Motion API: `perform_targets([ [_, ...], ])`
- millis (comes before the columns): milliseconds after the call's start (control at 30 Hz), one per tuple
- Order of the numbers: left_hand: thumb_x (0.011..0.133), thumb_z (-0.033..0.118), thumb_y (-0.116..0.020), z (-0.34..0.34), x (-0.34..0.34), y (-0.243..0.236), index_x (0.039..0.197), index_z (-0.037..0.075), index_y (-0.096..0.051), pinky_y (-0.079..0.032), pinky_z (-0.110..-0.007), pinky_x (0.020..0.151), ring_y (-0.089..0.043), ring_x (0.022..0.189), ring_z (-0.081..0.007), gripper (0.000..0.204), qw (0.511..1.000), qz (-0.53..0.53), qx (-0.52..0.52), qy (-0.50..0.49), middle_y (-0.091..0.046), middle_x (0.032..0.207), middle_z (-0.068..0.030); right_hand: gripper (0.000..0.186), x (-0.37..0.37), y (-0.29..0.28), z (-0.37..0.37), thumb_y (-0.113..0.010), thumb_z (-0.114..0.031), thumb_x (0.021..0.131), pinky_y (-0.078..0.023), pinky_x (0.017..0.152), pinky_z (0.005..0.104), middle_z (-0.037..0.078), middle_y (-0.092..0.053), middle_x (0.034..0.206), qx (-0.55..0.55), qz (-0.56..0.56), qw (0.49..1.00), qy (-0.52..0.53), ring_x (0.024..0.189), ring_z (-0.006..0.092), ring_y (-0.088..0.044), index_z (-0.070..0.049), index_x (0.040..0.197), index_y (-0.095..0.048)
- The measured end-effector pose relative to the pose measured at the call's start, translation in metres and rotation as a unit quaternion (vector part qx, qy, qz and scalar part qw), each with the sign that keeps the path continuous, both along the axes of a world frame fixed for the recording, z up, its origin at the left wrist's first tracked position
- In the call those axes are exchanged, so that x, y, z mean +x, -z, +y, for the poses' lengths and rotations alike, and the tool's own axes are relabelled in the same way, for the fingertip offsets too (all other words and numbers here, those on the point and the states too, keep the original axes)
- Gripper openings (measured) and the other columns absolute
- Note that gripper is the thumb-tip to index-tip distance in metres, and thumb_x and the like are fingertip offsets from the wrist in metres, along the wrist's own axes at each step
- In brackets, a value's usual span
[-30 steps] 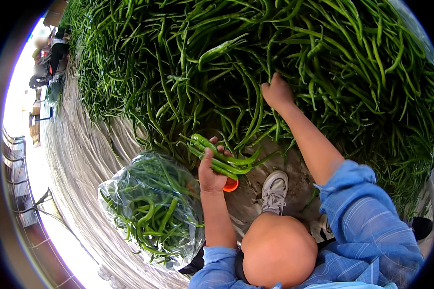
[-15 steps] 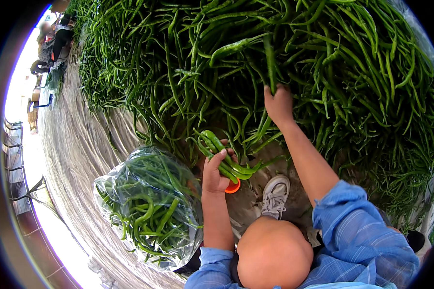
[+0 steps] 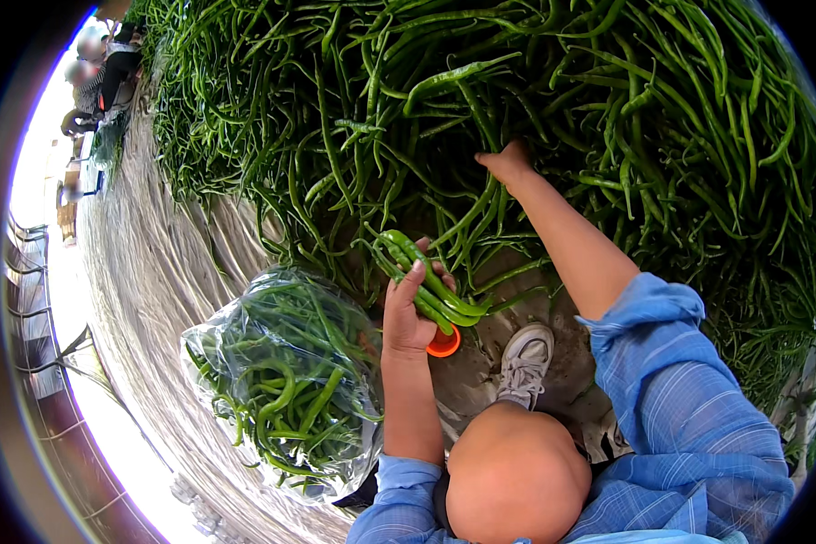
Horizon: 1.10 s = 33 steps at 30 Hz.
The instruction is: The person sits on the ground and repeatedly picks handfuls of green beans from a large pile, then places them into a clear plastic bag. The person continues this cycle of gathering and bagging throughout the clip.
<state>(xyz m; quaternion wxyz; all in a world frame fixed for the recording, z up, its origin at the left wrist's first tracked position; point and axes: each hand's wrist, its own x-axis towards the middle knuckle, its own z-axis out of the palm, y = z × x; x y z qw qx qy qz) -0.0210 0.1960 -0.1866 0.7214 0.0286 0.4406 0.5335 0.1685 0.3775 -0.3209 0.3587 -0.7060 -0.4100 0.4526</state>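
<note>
Broadly, a heap of long green peppers point(image 3: 535, 100) fills the upper field, its stems and tips lying in every direction. Next in extent, a pale, wrinkled sheet point(image 3: 154, 299) covers the ground at left. On it, beside the left forearm, stands a clear plastic bag point(image 3: 216, 337), partly filled with similar peppers point(image 3: 281, 394). A light-coloured shoe point(image 3: 526, 358) rests at the lower edge of the heap. Left of the shoe, the left hand point(image 3: 410, 308) is closed around a small bunch of peppers point(image 3: 440, 292), thumb across the near side, tips pointing toward the shoe. The right hand point(image 3: 510, 166) reaches into the heap; its fingers are hidden among the pods, and whether they grip one cannot be told. Smallest, an orange-red round object point(image 3: 454, 344) shows just below the bunch. Judged by appearance, each pod is light, smooth and somewhat slippery, firm yet slightly flexible, and liable to snap if bent sharply; a gentle hold at mid-length or near the stem should suit it.
</note>
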Motion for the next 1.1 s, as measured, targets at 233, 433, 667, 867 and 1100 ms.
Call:
perform_targets([
  [233, 0.089, 0.011, -0.064, -0.008, -0.030, -0.026, 0.120, 0.001, -0.055, -0.055, -0.031, 0.067, -0.062, 0.075, -0.0174, 0.034, 0.983, 0.185, 0.014, -0.016, -0.063, 0.088, -0.0079, 0.030, 0.046, -0.093, -0.084, -0.076, -0.013, 0.081, -0.049, 0.067, 0.0294, 0.007, -0.069, 0.089, -0.140, 0.354, 0.924, -0.043, 0.082, 0.0159, -0.065, -0.005, 0.107, -0.064],
  [433, 0.090, 0.025, -0.069, 0.025, 0.045, -0.043, 0.121, 0.002, -0.055, -0.055, -0.034, 0.073, -0.065, 0.083, -0.0195, 0.042, 0.984, 0.124, 0.016, 0.129, -0.063, 0.093, -0.0074, 0.030, 0.091, -0.185, -0.163, -0.081, -0.008, 0.075, -0.047, 0.074, 0.0287, 0.001, -0.066, 0.089, -0.019, 0.258, 0.965, -0.044, 0.083, 0.0118, -0.060, -0.004, 0.101, -0.065],
  [667, 0.085, 0.012, -0.070, 0.053, 0.112, -0.096, 0.114, 0.004, -0.056, -0.055, -0.037, 0.071, -0.064, 0.082, -0.0197, 0.034, 0.976, -0.068, 0.115, 0.171, -0.063, 0.095, -0.0072, 0.033, 0.117, -0.283, -0.181, -0.080, -0.015, 0.080, -0.048, 0.082, 0.0286, 0.001, -0.067, 0.090, 0.172, 0.036, 0.960, -0.218, 0.086, 0.0091, -0.059, -0.005, 0.107, -0.065],
  [867, 0.087, 0.024, -0.071, 0.032, 0.135, -0.203, 0.113, 0.009, -0.060, -0.054, -0.031, 0.068, -0.065, 0.080, -0.0153, 0.032, 0.911, 0.077, 0.236, 0.330, -0.064, 0.090, -0.0036, 0.042, 0.166, -0.394, -0.186, -0.071, -0.027, 0.087, -0.049, 0.079, 0.0319, 0.008, -0.067, 0.099, 0.194, 0.022, 0.964, -0.178, 0.090, 0.0143, -0.060, -0.001, 0.118, -0.061],
  [1100, 0.091, 0.031, -0.065, -0.009, 0.197, -0.260, 0.117, 0.006, -0.058, -0.057, -0.038, 0.077, -0.066, 0.088, -0.0241, 0.036, 0.882, -0.098, 0.267, 0.375, -0.067, 0.099, -0.0104, 0.034, 0.172, -0.467, -0.236, -0.069, -0.030, 0.090, -0.049, 0.076, 0.0295, 0.002, -0.061, 0.102, 0.033, 0.123, 0.951, -0.280, 0.091, 0.0106, -0.056, -0.007, 0.113, -0.060],
])
